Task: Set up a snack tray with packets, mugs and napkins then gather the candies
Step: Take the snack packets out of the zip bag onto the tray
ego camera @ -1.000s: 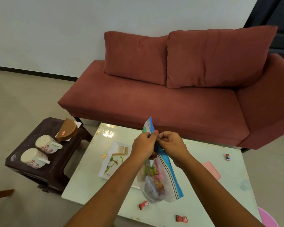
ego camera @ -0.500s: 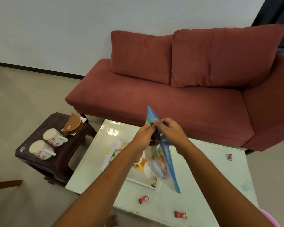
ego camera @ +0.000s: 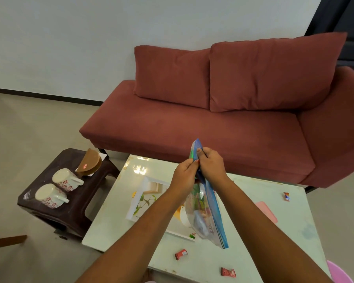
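The forearms cover the near middle of the printed tray (ego camera: 149,193), so only its far left corner and a strip of its near edge show. The zip bag (ego camera: 207,213) hides the tray's right end, and its own contents read only as blurred colours, possibly sweets. Its top seam is lost between the left hand (ego camera: 185,172) and right hand (ego camera: 212,165). A pink round object (ego camera: 338,273) is cut by the bottom right corner. The label on the brown napkin holder (ego camera: 91,163) is too small to read. A brown strip (ego camera: 6,241) runs off the left edge.
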Available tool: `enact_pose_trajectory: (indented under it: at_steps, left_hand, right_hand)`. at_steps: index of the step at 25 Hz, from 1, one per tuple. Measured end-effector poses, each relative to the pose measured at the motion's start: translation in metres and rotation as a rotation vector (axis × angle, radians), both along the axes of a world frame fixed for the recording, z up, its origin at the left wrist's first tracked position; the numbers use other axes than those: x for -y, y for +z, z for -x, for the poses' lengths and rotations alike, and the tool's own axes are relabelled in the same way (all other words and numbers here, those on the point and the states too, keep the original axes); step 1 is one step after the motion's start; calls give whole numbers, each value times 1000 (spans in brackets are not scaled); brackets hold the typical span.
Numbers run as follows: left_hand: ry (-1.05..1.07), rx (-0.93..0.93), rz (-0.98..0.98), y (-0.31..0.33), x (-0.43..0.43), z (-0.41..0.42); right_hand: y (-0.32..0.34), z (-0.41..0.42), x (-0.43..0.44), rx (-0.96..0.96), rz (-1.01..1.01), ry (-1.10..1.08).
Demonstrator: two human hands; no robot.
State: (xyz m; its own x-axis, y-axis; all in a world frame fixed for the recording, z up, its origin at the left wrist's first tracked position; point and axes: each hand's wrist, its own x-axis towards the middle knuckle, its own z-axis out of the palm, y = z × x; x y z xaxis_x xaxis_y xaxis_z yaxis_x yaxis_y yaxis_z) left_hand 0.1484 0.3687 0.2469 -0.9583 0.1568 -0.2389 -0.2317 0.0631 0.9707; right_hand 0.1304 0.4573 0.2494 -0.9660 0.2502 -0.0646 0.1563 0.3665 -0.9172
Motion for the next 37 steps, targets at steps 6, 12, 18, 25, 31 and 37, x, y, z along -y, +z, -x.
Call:
enact_pose_trajectory:
  at_steps: [6,12,18,25,31,37]
  left_hand:
    - [94,-153,88,3,7,13]
    - [-3,-381,343,26,41,53]
    - [122,-496,444,16,59,71]
    - [184,-468,443,11,77,96]
    - [-53,-389,241,8,113,117]
    - [-129,-330,93,5,138,128]
  right_hand:
    - [13,6,5,-85,-17,62]
    - [24,19,24,-113,-15,153]
    - [21,35,62,-79,3,2]
    - [20,61,93,-62,-142,-151]
    - [25,80,96,66,-97,47]
    - [33,88,124,-13,-266,-29]
